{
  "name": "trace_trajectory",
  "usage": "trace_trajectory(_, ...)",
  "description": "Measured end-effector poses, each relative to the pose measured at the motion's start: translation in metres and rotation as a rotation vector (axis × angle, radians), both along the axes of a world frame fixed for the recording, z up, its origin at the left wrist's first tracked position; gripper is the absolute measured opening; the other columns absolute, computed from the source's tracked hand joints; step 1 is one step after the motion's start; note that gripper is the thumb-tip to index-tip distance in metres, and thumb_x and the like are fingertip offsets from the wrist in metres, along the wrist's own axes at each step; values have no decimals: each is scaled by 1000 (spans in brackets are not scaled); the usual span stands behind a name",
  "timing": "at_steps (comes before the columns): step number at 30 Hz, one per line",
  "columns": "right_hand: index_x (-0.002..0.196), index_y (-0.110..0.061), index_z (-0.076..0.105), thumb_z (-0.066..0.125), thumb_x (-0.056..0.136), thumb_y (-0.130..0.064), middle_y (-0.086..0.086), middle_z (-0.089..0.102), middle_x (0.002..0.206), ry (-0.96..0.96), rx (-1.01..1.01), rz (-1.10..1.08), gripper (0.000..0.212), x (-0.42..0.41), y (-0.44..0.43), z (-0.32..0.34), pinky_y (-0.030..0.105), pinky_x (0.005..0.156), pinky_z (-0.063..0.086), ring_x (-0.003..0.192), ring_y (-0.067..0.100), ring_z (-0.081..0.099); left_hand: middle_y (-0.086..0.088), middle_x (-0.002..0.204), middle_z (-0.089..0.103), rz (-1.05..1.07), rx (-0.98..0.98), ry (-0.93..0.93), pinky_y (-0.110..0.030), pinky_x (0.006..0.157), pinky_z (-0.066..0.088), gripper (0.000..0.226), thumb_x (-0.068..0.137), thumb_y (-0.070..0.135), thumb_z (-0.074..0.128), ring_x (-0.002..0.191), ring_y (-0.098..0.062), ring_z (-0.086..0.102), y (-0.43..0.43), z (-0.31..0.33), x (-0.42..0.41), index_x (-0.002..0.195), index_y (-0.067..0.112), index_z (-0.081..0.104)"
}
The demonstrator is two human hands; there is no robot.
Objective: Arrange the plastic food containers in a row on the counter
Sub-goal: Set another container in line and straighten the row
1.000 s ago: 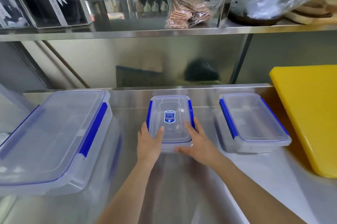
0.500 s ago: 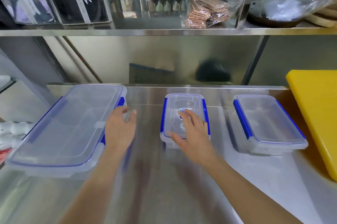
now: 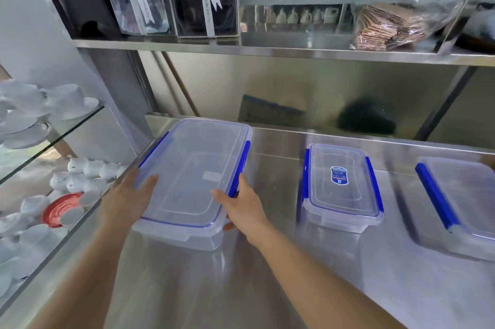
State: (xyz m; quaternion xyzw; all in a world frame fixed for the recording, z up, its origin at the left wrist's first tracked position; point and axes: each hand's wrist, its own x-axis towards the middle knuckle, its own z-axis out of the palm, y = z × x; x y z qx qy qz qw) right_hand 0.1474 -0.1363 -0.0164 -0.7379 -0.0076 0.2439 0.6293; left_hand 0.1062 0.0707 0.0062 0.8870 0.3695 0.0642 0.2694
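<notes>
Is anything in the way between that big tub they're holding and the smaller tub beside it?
Nothing visible. Both hands, left hand and right hand, grip the large container, and only bare steel counter lies between it and the small container.

A blue label [image 3: 339,174] sits on the small container's lid [image 3: 340,181], its print too blurred to read.

You are looking at a bright, evenly lit scene with soft, faint shadows. The steel counter [image 3: 267,261] throws back a pale, hazy glare. Left of the counter, the white cups [image 3: 40,103] are washed out and smeared. Straight lines bow toward the frame edges, and the shelf [image 3: 267,47] above looks slightly soft.
</notes>
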Motion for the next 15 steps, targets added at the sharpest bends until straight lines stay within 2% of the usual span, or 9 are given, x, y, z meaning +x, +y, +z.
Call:
trace_trajectory(3, 144, -34, 25, 66, 76, -45, 1, 50, 138, 12, 30, -5, 80, 0, -2, -4, 29, 56, 60, 107, 25, 62, -16, 146, 44, 28, -29, -22, -48, 109, 30, 63, 86, 57, 47, 132, -40, 41, -5, -1, -2, 141, 26, 40)
trace_trajectory(5, 140, -33, 33, 65, 79, -38, 0, 56, 128, 8, 66, -18, 69, 1, -9, -4, 33, 59, 61, 102, 22, 64, -17, 143, 46, 30, -59, -35, -53, 108, 33, 69, 80, 64, 44, 130, -42, 42, -8, -5, -3, 140, 30, 39)
trace_trajectory(8, 133, -32, 41, 62, 85, -28, -6, 62, 113, -13, 114, -42, 53, -1, -20, -1, 30, 59, 60, 97, 16, 64, -17, 138, 49, 43, -55, -34, -53, 105, 36, 69, 78, 66, 41, 126, -42, 45, -16, -8, -3, 138, 31, 41)
trace_trajectory(12, 136, -32, 38, 62, 86, -28, -3, 59, 123, -37, 108, -88, 55, -6, -29, -3, 26, 63, 58, 104, 17, 62, -17, 141, 44, 41, -13, -8, -51, 104, 34, 66, 84, 63, 40, 128, -41, 43, -29, -10, -2, 142, 33, 36)
trace_trajectory(15, 137, -32, 36, 62, 85, -32, -3, 57, 126, -49, 61, -73, 59, -5, -32, -3, 32, 69, 60, 108, 19, 61, -18, 142, 43, 33, -9, -18, -51, 105, 33, 66, 85, 62, 40, 129, -43, 42, -31, -9, -1, 143, 33, 34)
